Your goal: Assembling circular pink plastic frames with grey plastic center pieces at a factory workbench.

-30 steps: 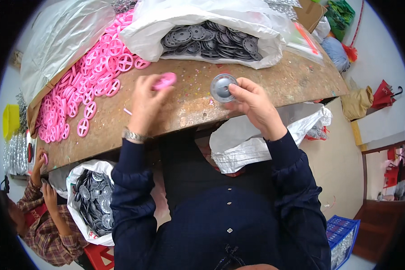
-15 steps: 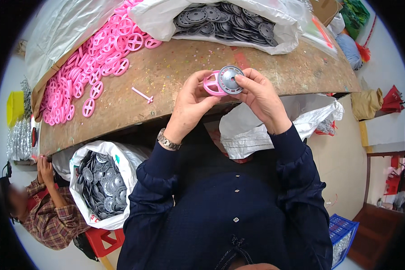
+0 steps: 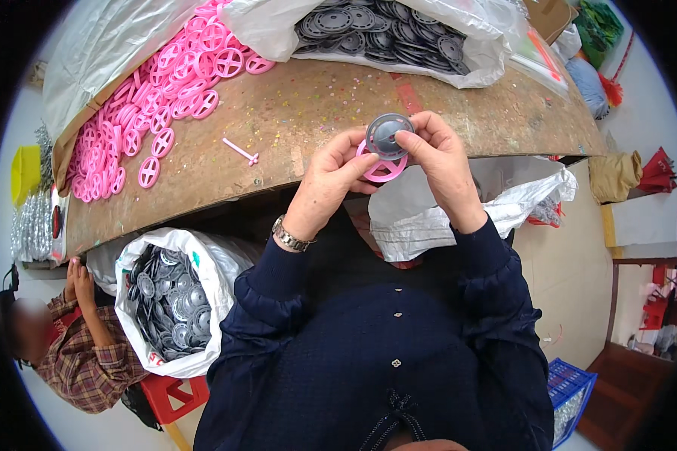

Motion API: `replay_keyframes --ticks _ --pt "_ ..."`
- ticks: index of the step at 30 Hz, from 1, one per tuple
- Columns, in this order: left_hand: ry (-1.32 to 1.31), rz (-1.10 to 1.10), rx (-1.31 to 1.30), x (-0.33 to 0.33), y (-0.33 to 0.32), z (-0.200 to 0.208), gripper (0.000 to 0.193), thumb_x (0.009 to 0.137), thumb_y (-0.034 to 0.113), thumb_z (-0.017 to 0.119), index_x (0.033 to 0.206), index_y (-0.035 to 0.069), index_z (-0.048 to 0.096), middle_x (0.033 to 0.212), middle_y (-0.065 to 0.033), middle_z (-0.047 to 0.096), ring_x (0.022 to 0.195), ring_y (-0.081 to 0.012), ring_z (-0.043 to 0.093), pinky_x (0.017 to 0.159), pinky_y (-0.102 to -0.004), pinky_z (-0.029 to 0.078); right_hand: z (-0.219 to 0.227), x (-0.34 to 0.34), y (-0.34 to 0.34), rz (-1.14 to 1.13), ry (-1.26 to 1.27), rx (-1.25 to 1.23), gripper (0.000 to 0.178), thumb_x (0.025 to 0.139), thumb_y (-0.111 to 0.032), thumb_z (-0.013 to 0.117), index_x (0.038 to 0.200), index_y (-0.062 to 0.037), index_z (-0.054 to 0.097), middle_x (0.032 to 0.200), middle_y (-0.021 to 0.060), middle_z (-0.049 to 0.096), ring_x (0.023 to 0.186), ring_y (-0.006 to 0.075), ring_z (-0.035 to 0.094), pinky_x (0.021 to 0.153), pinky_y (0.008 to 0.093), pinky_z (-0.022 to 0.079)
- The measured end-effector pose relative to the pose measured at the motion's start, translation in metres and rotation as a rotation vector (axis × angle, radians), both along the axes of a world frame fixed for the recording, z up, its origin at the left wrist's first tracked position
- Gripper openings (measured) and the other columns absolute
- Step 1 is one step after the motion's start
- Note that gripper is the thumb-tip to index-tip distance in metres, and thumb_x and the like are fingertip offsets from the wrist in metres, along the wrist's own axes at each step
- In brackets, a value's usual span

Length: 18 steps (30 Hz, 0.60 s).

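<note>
Grey slotted disc [image 3: 382, 138] is held just above the near edge of the wooden table [image 3: 293, 101], and it partly covers a pink spoked ring [image 3: 384, 177]. The left hand [image 3: 325, 179] has its fingers closed around the pink ring, and its thumb is near the disc's rim. The right hand [image 3: 445, 167] pinches the disc, with the thumb on its face.

As I judge, joining this pair is begun but not finished: the two pieces overlap, yet their rims are not aligned. Whether they touch inside, I cannot tell.

Much seems left. Many loose pink rings [image 3: 184, 71] lie on the table's left part, dark grey discs [image 3: 384, 37] fill a white sack [image 3: 489, 69] at the table's far side, and a pink peg [image 3: 241, 152] rests on its bare middle.
</note>
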<state>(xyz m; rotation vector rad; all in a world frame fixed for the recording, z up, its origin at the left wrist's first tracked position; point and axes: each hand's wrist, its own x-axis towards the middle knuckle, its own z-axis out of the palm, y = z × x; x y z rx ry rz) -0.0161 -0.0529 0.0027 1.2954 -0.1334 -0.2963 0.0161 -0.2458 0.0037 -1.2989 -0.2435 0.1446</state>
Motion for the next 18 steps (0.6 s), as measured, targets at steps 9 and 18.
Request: replay_keyframes --ticks 9,18 --pt "-0.053 -0.015 -0.072 -0.001 0.003 0.000 0.032 0.099 0.009 0.056 0.130 0.002 0.050 0.108 -0.0101 0.067 0.085 -0.0183 0.070 0.069 -0.0258 0.059 0.008 -0.014 0.004 0.029 -0.133 -0.152 0.023 0.093 -0.005 0.064 0.115 -0.0005 0.057 0.106 0.0055 0.065 0.099 0.0106 0.061 0.086 0.0244 0.049" --pt "-0.132 0.020 -0.073 -0.006 -0.004 -0.001 0.029 0.101 0.007 0.052 0.129 0.002 0.051 0.118 -0.0093 0.062 0.104 -0.0183 0.065 0.082 -0.0327 0.060 0.019 -0.023 0.003 -0.021 -0.271 -0.330 0.027 0.095 -0.006 0.060 0.121 0.0010 0.060 0.109 0.0052 0.066 0.101 0.0104 0.060 0.088 0.0248 0.049"
